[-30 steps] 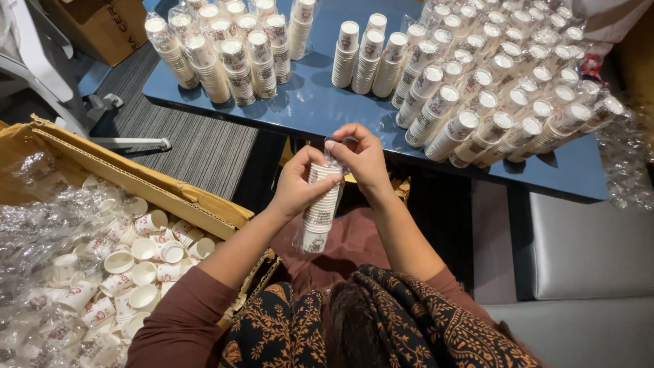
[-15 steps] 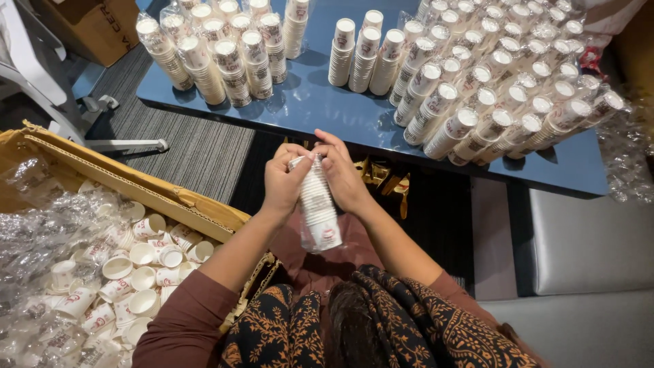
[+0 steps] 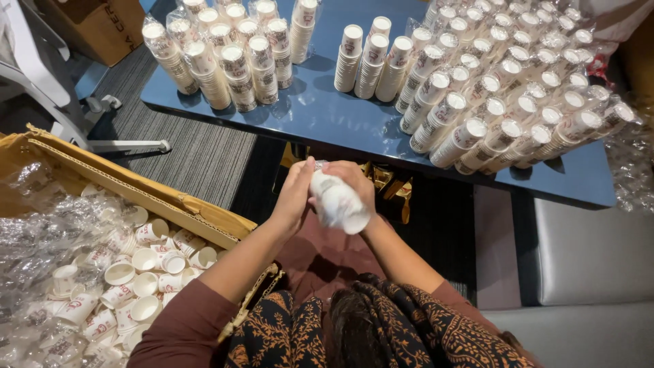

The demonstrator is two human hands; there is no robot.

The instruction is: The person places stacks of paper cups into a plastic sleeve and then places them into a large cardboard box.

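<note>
Hands together just off the near edge of the table. Left hand (image 3: pixel 294 194) closed on the upper end of a stack of white paper cups (image 3: pixel 338 202), fingers wrapped round it. Right hand (image 3: pixel 355 178) also closed on the stack, gripping from the other side near the top. Stack is tilted, open bottom end pointing near-right, held in the air between table edge and the person's lap, touching nothing else. Some clear film seems to sit at the top end between the fingers; can't tell for sure.

Far of the hands: blue table (image 3: pixel 327 116). Far-left on it, upright cup stacks in clear wrap (image 3: pixel 225 58). Middle, three bare upright stacks (image 3: pixel 371 58). Right, a big pile of wrapped stacks lying on their sides (image 3: pixel 518 88), reaching the table's right edge.

Left and near: open cardboard box (image 3: pixel 136 187) holding loose paper cups (image 3: pixel 143 272) and crumpled clear plastic (image 3: pixel 48 232).

Far-left floor: striped grey carpet (image 3: pixel 197 153), white chair base (image 3: pixel 102 133).

Right: grey cushioned seat (image 3: pixel 593 252).
</note>
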